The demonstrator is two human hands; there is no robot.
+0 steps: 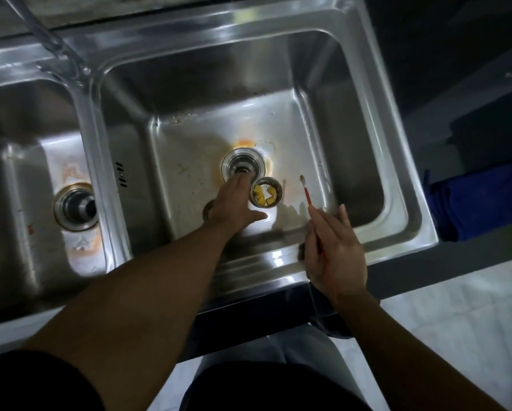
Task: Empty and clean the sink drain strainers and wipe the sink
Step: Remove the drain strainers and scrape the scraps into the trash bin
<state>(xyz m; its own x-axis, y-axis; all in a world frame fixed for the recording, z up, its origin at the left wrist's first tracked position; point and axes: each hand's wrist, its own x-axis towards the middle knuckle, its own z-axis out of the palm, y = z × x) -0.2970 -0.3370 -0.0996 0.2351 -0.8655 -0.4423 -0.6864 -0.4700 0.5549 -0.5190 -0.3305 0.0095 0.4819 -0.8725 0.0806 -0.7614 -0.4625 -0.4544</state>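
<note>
The right basin (352, 149) of a steel double sink has an open drain (242, 163) ringed by orange stains. My left hand (235, 203) reaches into it, fingers straight and their tips at the drain's near edge. A small steel strainer cup (267, 193) holding yellow scraps sits against that hand's right side, between forefinger and spread thumb; no finger curls round it. Above the sink's front rim, my right hand (334, 253) grips a thin red-handled brush (308, 197), bristles pointing into the basin. The left basin's drain (76, 206) has its strainer in place.
A tap spout (56, 46) crosses the top left corner. A blue cloth (480, 203) lies on the dark counter right of the sink. A dark round thing (207, 209) shows partly behind my left hand. Orange stains mark the left basin floor (82, 247).
</note>
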